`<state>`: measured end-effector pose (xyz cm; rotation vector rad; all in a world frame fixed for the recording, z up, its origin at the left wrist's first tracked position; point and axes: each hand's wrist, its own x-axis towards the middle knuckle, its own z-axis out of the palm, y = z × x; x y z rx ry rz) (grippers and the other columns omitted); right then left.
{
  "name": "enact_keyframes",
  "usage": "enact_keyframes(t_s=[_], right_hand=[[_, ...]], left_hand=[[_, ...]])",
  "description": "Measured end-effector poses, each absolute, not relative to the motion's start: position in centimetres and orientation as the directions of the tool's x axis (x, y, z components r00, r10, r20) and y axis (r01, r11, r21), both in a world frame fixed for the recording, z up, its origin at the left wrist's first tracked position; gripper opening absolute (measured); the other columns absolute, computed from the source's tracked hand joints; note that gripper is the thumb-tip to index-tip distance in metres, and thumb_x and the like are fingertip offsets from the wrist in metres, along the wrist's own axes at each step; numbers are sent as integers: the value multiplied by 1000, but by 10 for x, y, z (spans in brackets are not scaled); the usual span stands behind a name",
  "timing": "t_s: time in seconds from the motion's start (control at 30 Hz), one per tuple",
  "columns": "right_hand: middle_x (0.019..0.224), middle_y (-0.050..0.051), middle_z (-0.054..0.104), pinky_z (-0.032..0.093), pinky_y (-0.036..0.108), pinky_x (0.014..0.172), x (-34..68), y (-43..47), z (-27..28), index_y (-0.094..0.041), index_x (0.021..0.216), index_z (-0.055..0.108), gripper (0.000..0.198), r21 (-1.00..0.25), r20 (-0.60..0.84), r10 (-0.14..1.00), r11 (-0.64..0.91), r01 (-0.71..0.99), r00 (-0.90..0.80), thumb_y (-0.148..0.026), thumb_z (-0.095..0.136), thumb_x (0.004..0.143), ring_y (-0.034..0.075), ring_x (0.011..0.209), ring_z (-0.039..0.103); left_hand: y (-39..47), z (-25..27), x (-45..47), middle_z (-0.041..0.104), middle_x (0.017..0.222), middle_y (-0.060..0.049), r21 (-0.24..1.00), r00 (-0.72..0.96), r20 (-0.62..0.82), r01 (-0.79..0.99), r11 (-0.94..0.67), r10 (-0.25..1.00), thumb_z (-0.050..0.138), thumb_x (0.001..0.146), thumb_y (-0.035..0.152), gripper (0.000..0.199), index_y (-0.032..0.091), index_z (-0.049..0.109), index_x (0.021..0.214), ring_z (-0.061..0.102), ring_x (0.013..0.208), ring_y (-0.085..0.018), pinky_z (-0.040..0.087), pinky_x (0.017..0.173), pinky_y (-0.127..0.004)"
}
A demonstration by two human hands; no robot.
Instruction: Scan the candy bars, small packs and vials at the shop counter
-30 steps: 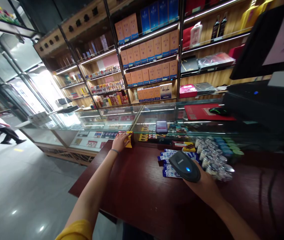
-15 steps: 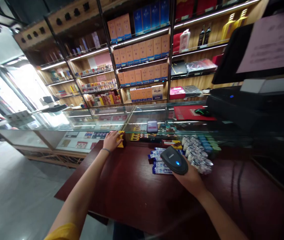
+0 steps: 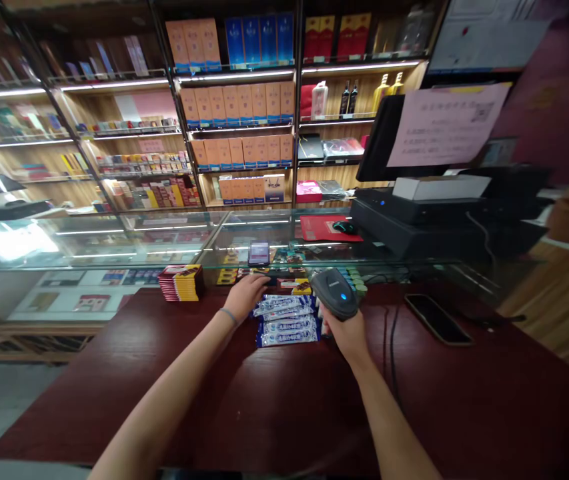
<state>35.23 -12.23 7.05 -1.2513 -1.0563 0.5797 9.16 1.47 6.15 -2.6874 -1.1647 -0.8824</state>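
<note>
My right hand (image 3: 347, 333) is wrapped around the handle of a black barcode scanner (image 3: 334, 293) with a blue light glowing on its top. Under and left of the scanner lie several blue-and-white wrapped packets (image 3: 288, 327) in rows on the dark red wooden counter (image 3: 204, 373). At the far left edge of these packets is my left hand (image 3: 245, 298), open, fingers stretched forward and holding nothing. A stack of yellow-and-red boxes (image 3: 183, 283) stands farther left, apart from that hand. The scanner partly hides the green and blue capped containers (image 3: 359, 283) behind it.
A glass display case (image 3: 164, 237) runs behind the counter, with a small screen device (image 3: 259, 253) on it. To the right are a phone (image 3: 438, 319), a cable (image 3: 393, 353) and a monitor with a pink paper (image 3: 447, 127). A mouse (image 3: 344, 227) rests on a red mat (image 3: 314, 228).
My left hand has let go of the yellow-and-red boxes and moved right to the packets. The scanner is still in my right hand. My view has turned to the right.
</note>
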Motion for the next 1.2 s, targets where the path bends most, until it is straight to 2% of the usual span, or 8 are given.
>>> enact_keyframes(t_s=[0.17,0.3,0.53,0.63,0.8,0.97,1.1,1.2], right_hand=[[48,-1,59,45,29,40,361,-122,75,-22,73,62,40,-969,244,855,232,83,458,-58,80,74,16,38,53],[51,0,61,49,30,43,365,-124,84,-24,69,59,35,-967,250,877,242,72,411,-53,77,79,16,40,54],[48,2,59,52,33,44,367,-125,87,-25,68,61,42,-962,268,873,222,157,408,-63,70,82,21,43,59],[48,2,59,52,34,44,368,-124,85,-25,67,60,40,-966,259,878,222,136,404,-61,72,81,21,43,58],[50,1,59,52,33,45,369,-124,82,-26,69,58,36,-970,242,889,228,83,389,-55,72,83,19,43,57],[54,2,62,52,33,44,367,-122,76,-25,73,59,38,-977,209,890,203,59,405,-59,75,80,19,43,57],[55,2,63,51,33,43,364,-119,69,-24,77,61,41,-981,193,883,187,56,428,-62,78,76,20,43,58],[54,1,63,50,32,42,363,-118,66,-24,79,62,42,-980,198,886,191,60,419,-62,78,76,20,43,58]], left_hand=[[27,52,166,66,136,-12,236,627,356,656,-716,692,54,101,24,36,22,65,136,63,125,-25,51,110,-40],[30,48,204,69,124,-12,292,614,280,678,-675,738,58,97,20,34,28,70,128,67,116,-27,53,103,-38],[38,47,228,73,120,-10,293,536,173,773,-563,826,66,90,15,31,31,73,116,69,112,-30,53,100,-41],[38,49,231,76,112,-11,288,538,148,779,-557,830,66,90,16,24,29,74,109,71,109,-31,53,99,-44],[35,53,232,77,106,-14,275,565,125,770,-575,816,63,92,15,19,25,74,104,73,104,-33,54,97,-47],[31,64,222,76,109,-14,276,581,142,754,-596,802,59,95,15,25,26,69,115,74,104,-31,54,96,-44],[27,76,203,75,107,-14,290,596,214,718,-633,774,58,95,13,25,24,68,114,73,104,-30,53,100,-42],[23,82,180,76,101,-13,364,594,313,645,-671,741,61,94,13,25,26,69,113,73,102,-29,51,102,-41]])
